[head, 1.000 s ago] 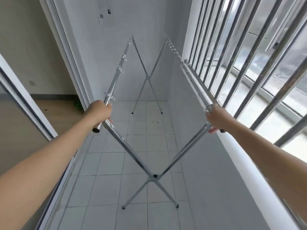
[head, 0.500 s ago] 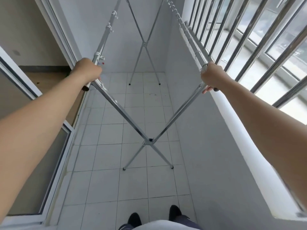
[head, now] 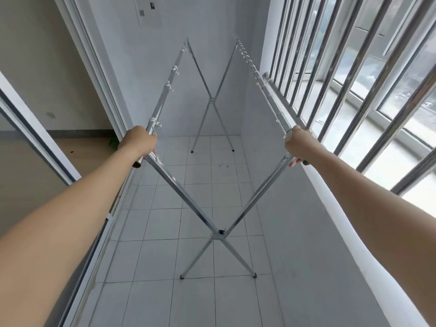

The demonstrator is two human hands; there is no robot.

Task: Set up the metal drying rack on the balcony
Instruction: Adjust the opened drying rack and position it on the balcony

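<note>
The metal drying rack (head: 188,199) stands unfolded on the tiled balcony floor, with an X-shaped leg frame near me and another at the far wall. Two long top rails run between the frames, each carrying white clips. My left hand (head: 138,142) is closed around the near end of the left rail. My right hand (head: 298,143) grips the near end of the right rail, close to the window bars. All four rack feet rest on the tiles.
Metal window bars (head: 354,79) line the right side above a white ledge (head: 342,232). A sliding door frame (head: 94,74) borders the left, opening onto a room with a wooden floor (head: 87,149). White floor tiles (head: 165,291) stretch ahead to the end wall.
The view has tilted back up from the floor, so my feet are out of sight. Both hands keep their grip on the rail ends, and the rack stands in the same spread shape.
</note>
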